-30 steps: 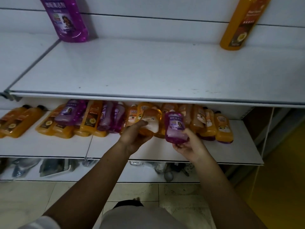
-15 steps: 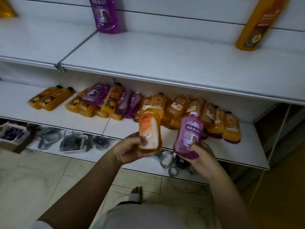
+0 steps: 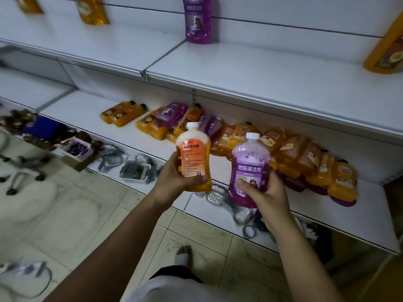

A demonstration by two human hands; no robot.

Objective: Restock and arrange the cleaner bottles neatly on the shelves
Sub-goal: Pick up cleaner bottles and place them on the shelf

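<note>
My left hand [image 3: 174, 177] grips an orange cleaner bottle [image 3: 194, 153] with a white cap, upright, its back label facing me. My right hand [image 3: 261, 190] holds a purple cleaner bottle [image 3: 249, 168], also upright with a white cap, front label toward me. Both are held in front of the lower shelf [image 3: 370, 216], where several orange and purple bottles [image 3: 290, 153] lie in a tumbled row. On the upper shelf [image 3: 272, 79] stand a purple bottle [image 3: 198, 20] and an orange bottle [image 3: 386, 53] at the far right.
Two more orange bottles [image 3: 93, 9] stand on the upper shelf at the left. The bottom shelf holds small containers [image 3: 135, 171], a box of purple items [image 3: 76, 148] and metal wares. Tiled floor [image 3: 87, 214] lies below, with my foot [image 3: 184, 255] on it.
Both hands lifted their bottles off the lower shelf, pulled them toward me and stood them upright. The view swung left, bringing more of the left shelves into sight.
</note>
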